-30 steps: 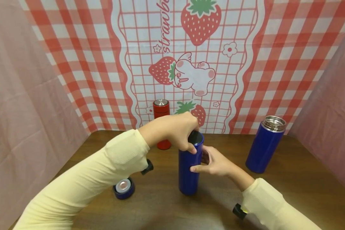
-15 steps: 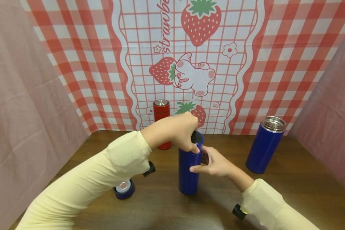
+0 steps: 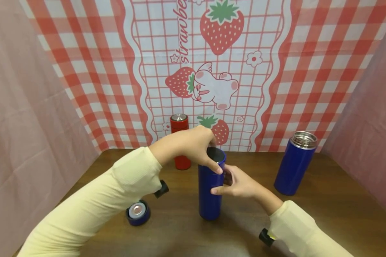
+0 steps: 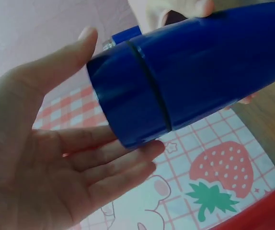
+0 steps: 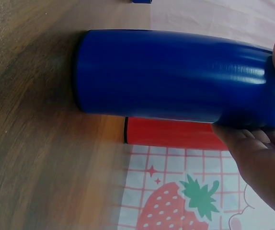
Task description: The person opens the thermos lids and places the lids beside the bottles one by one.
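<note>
A tall blue thermos (image 3: 209,198) stands upright on the table with its dark-topped lid (image 4: 125,93) on. My right hand (image 3: 242,182) grips the body from the right, below the lid, thumb in front and fingers behind. Over the top is my left hand (image 3: 193,145), its thumb reaching down the near side. In the left wrist view that hand's fingers lie extended around the lid, and the thumb stretches past its edge. A seam shows between lid and body.
A second blue thermos (image 3: 292,169), its steel mouth uncovered, stands at the right. Upside down at the left lies a blue lid (image 3: 138,213). Behind my left hand stands a red thermos (image 3: 180,123), close to the strawberry-print cloth (image 3: 218,85).
My left hand has loosened about the lid, its thumb now straighter and the hand slightly back to the left. The right hand keeps its grip. The head view has shifted slightly.
</note>
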Demonstrator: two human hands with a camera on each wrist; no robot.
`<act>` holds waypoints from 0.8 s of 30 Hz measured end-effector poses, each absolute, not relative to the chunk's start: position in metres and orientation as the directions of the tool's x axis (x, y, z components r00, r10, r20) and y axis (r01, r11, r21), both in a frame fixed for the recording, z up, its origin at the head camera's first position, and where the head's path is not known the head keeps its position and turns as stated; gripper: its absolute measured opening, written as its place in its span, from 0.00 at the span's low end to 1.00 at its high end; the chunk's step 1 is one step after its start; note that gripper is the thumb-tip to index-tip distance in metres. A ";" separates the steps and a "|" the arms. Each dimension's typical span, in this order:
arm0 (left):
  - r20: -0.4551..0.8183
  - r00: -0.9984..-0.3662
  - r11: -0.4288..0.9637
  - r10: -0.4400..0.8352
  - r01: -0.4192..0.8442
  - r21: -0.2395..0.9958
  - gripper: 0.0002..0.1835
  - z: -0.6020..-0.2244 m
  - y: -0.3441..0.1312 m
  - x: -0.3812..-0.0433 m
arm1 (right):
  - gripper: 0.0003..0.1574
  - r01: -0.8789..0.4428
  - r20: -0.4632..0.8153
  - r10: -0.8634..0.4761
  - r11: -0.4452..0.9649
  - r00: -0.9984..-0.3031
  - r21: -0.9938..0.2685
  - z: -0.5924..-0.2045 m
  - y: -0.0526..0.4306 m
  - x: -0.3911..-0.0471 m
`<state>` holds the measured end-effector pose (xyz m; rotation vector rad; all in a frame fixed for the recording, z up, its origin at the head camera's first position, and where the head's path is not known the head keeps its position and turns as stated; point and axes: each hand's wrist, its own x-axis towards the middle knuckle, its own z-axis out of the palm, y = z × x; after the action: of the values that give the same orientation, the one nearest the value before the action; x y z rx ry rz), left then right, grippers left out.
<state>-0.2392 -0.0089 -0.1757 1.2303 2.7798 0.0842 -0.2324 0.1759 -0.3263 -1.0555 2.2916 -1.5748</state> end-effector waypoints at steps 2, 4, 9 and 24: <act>-0.108 -0.638 0.647 0.763 0.754 0.113 0.37 -0.174 -0.010 -0.242 | 0.41 -0.457 0.248 -0.638 0.184 -0.729 -0.870 -0.327 0.176 -0.233; -0.146 -0.589 0.606 0.795 0.785 0.132 0.39 -0.173 -0.010 -0.246 | 0.40 -0.457 0.247 -0.641 0.182 -0.726 -0.870 -0.328 0.175 -0.233; -0.223 -0.495 0.535 0.840 0.827 0.175 0.37 -0.170 -0.008 -0.251 | 0.38 -0.452 0.241 -0.645 0.182 -0.725 -0.873 -0.329 0.174 -0.232; -0.188 -0.434 0.470 0.881 0.849 0.242 0.32 -0.163 -0.007 -0.262 | 0.38 -0.460 0.236 -0.640 0.207 -0.731 -0.864 -0.326 0.176 -0.233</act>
<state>-0.2620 -0.0068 -0.1631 1.4742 2.4344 0.1596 -0.2329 0.1757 -0.3257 -1.0611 2.2998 -1.5474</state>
